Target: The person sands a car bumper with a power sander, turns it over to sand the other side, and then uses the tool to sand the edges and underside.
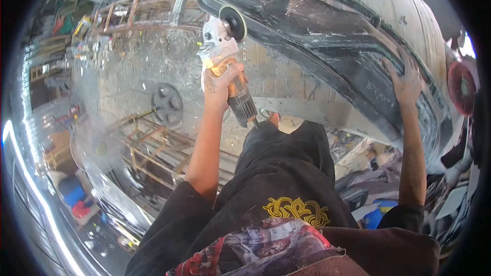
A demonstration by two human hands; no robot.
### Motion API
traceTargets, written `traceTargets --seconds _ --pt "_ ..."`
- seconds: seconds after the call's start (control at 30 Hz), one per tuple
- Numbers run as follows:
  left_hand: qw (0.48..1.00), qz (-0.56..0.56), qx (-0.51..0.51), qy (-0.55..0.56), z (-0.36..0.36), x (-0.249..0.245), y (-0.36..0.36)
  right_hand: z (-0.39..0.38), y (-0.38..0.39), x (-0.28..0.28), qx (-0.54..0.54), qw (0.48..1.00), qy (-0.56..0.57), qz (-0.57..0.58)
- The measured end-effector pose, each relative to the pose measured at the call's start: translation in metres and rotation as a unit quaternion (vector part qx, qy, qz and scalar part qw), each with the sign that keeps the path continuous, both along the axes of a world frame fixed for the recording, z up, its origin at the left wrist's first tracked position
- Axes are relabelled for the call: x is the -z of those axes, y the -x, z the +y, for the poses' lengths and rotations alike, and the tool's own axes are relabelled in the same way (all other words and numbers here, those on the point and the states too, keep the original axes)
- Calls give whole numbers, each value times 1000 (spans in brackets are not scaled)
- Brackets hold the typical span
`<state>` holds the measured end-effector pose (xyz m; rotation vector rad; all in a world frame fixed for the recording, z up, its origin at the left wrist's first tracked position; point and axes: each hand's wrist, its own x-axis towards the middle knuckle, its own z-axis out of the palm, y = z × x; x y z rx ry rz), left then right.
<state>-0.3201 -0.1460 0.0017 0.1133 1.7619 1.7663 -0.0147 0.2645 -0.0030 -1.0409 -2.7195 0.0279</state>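
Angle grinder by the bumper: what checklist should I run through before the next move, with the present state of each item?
1. Left hand wrapped around angle grinder: ok.
2. Right hand laid on bumper, well apart from disc: ok.
3. Disc touching bumper surface: cannot tell.
4. Gloves on hands: not ok, both bare.
5. Disc spinning or stopped: cannot tell.

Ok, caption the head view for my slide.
Left hand holds an angle grinder, its disc at a scuffed black bumper; right hand rests on the bumper.
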Motion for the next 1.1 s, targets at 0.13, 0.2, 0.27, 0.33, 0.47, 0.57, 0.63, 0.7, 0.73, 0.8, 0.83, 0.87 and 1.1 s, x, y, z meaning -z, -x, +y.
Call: traceTargets --seconds 0.13,0.2,0.27,0.33,0.47,0.57,0.63,0.7,0.73,0.8,0.83,0.87,1.1 --pt "997 16 -67 17 5 -5 -31 14 1 -8 -25 996 74 -34" --pt "991 90 -67 78 7 -6 -39 24 6 -17 -59 992 106 -43" --pt "984 116 -84 107 5 3 -41 28 9 -21 -61 985 131 -91" --pt "955 214 -72 192 3 1 -42 27 13 -23 -68 984 135 -92" --pt "932 297 -61 199 3 1 -47 24 13 -19 -29 986 116 -121" --pt "906 364 44 210 2 2 -35 28 12 -16 -17 987 96 -130" --pt "877 394 96 258 12 -3 -22 27 10 -10 -7 987 93 -130" --pt "815 452 180 313 23 -11 -2 27 6 -6 -26 994 60 -87" --pt "814 453 196 306 27 -15 8 26 4 -5 -9 994 63 -91" --pt "755 533 244 295 33 -22 32 25 7 -5 1 993 51 -108" --pt "757 550 258 242 36 -24 43 24 7 -5 16 993 55 -108" --pt "752 553 270 237 38 -25 54 24 6 -5 15 993 49 -108" --pt "688 584 381 204 52 -26 94 38 -4 24 8 996 2 -86"
